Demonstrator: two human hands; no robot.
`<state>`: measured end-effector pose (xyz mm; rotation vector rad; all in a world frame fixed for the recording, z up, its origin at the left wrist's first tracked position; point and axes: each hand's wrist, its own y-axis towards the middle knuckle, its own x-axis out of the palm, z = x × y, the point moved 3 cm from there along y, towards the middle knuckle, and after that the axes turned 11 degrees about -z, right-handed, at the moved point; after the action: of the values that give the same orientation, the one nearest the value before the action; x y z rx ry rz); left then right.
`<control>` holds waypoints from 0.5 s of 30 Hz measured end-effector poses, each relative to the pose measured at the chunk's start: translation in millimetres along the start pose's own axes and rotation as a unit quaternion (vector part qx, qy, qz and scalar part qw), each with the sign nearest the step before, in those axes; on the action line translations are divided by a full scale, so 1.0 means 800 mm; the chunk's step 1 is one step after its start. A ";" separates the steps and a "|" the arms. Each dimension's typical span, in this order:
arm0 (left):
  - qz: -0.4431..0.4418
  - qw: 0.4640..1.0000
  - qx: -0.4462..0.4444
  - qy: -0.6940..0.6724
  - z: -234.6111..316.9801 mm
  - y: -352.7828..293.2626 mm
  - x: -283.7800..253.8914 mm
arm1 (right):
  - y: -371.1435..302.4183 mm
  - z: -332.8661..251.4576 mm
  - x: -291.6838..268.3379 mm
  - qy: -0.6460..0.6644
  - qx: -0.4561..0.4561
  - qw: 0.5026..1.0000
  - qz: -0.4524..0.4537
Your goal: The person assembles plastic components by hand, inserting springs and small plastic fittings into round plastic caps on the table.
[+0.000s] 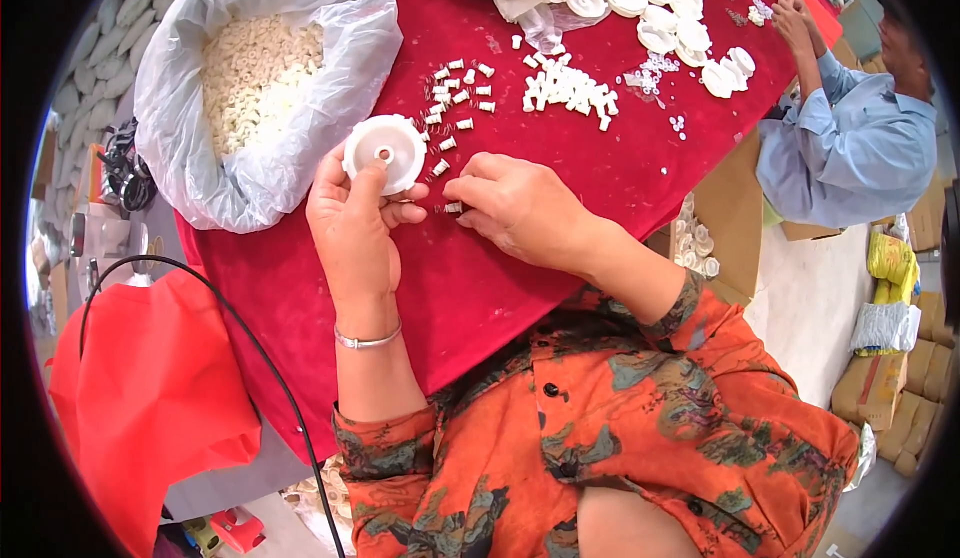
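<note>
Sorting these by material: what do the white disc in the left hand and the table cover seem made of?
The white disc looks like moulded plastic: matte, uniform, with a crisp rim and centre hole. The red table cover seems a napped, felt-like fabric: dull and fuzzy, no shine.

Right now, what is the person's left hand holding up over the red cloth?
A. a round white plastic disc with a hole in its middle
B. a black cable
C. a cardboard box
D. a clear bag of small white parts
A: the left hand grips a round white disc with a centre hole, while the right hand pinches a small white piece on the red cloth beside it.
</note>
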<state>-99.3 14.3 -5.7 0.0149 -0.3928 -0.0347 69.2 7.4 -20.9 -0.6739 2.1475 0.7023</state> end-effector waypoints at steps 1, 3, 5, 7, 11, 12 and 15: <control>0.001 1.000 -0.008 0.002 0.000 -0.001 0.001 | 0.002 0.001 0.002 -0.049 0.006 0.999 -0.009; -0.002 1.000 -0.005 0.004 -0.002 0.000 0.003 | 0.000 0.002 0.002 -0.059 0.001 0.998 -0.007; -0.015 1.000 -0.021 0.007 -0.005 0.000 0.003 | -0.002 -0.001 -0.001 -0.066 -0.008 0.998 -0.005; -0.028 0.999 -0.030 0.002 -0.014 -0.002 0.006 | -0.019 0.002 -0.019 0.022 0.049 0.999 0.007; -0.071 0.995 -0.053 0.038 -0.016 -0.005 0.024 | -0.029 -0.008 -0.048 0.178 0.093 0.975 0.091; -0.084 0.993 -0.064 0.054 -0.017 -0.008 0.031 | -0.029 -0.010 -0.051 0.174 0.086 0.974 0.113; -0.115 0.991 -0.046 0.055 -0.028 -0.012 0.047 | -0.027 -0.005 -0.052 0.106 0.057 0.985 0.126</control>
<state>-56.3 3.3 -12.6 -0.0289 -0.2778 -0.2778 104.9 -0.7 8.5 -0.4354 2.4792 0.6554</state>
